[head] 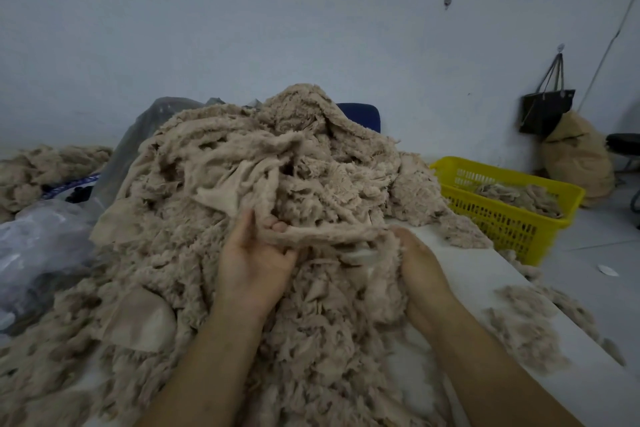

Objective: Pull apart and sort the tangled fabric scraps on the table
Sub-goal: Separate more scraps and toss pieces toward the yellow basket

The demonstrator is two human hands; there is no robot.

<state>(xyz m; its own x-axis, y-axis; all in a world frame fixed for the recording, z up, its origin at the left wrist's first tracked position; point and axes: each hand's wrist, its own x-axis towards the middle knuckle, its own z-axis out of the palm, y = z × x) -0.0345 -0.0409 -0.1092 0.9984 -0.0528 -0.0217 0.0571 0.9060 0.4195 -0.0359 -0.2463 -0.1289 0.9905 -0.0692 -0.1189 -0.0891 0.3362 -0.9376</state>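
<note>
Head view: the scrap pile [277, 166] covered most of the desk [485, 274], heaped highest at the back. The left hand [254, 253], palm up, had its grip curled round a long strip [329, 236] that ran across to the right hand [419, 263]. That grip was buried in fluff, so spread or pinching couldn't be told. Best approach, prob.: pull slow & level, pin the heap w/ one hand, ease off if it snags. The desk top was white, w/ loose tufts near its right edge. A yellow basket [512, 222] w/ some scraps stood beside it, and a plastic bag [45, 243] lay on the left. A black handbag [545, 111] hung on the pale wall [311, 10] above a sack [575, 163].
</note>
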